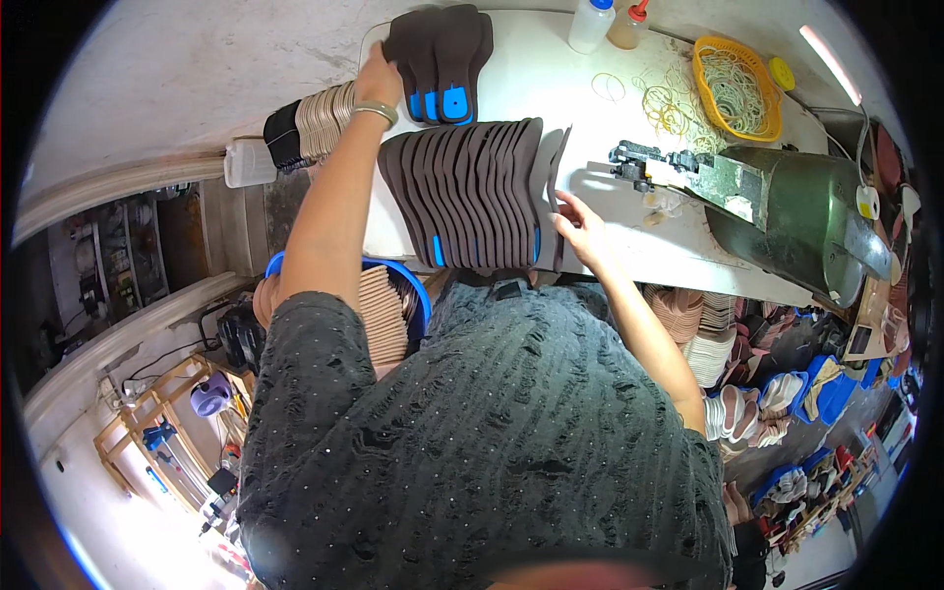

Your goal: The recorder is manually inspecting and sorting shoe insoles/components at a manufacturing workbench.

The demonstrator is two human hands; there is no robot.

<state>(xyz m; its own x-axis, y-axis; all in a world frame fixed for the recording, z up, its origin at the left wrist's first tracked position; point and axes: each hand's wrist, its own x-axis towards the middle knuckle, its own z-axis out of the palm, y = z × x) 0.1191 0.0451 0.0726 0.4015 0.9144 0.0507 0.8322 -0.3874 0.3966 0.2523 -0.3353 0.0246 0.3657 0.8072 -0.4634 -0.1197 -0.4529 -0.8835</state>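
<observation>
At the far side of the white table, my left hand [378, 81] is closed on the left edge of a dark brown insole in a fanned pile [438, 49]; some fingertips are hidden there. Bright blue heel patches [454, 102] show on the pile's near ends. Closer to me, a long row of dark insoles [462, 197] stands on edge, packed side by side, with a few blue bits showing. My right hand [584, 234] is at the row's right end, fingers apart, touching the last insole [559, 187], which leans slightly away from the others.
Right of the row stands a green machine [787, 211] with a metal head. Behind it are a yellow basket [700, 84] of pale bands, loose bands [669, 103] and two bottles [591, 25]. Beige and black stacked pieces [320, 120] lie left; a blue tub [421, 295] sits below.
</observation>
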